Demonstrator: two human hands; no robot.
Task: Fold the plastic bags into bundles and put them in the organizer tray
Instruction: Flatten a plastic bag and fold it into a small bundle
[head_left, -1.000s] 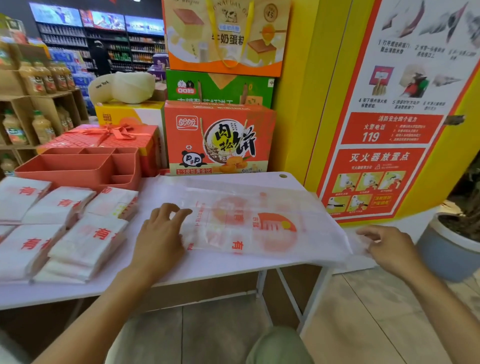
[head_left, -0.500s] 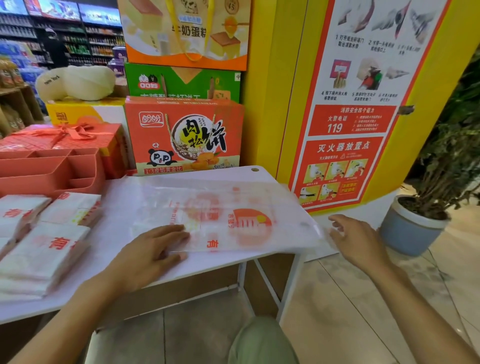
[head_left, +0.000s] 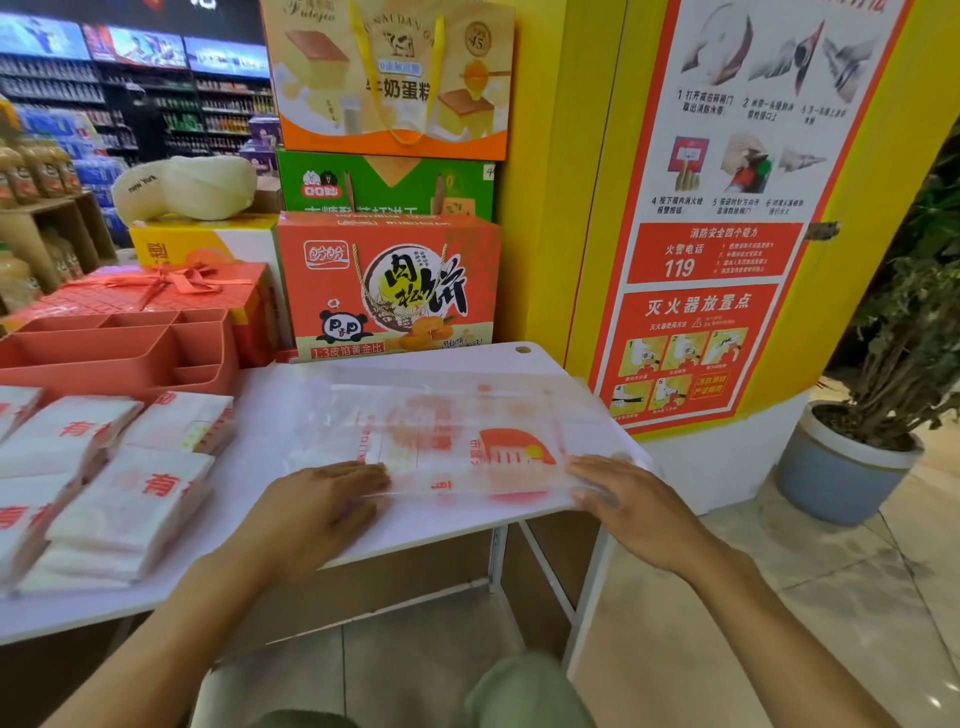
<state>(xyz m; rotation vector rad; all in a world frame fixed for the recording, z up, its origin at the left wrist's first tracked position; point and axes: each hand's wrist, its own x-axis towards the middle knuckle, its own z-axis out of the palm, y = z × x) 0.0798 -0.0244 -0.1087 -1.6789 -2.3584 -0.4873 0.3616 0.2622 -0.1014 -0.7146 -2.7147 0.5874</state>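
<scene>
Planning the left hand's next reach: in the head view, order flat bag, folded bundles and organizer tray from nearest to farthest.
From the left hand:
1. flat bag, under its fingers.
2. folded bundles, on its left.
3. organizer tray, back left.

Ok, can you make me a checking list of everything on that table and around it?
Surface: white table, bare patches between the bags.
Job's things: one plastic bag lies flat near the front edge; folded bundles are stacked at the left; the orange organizer tray sits behind them, and its visible compartments hold no bundles.
Clutter: red gift box with ribbon, snack boxes stacked at the back, cream cushion on a yellow box.
Grippers: left hand lies flat on the bag's near edge; right hand touches its near right corner, pinching or pressing unclear.
Cables: nothing seen.
Surroundings: yellow pillar with a fire-safety poster, potted plant at the right, shop shelves far left.
</scene>
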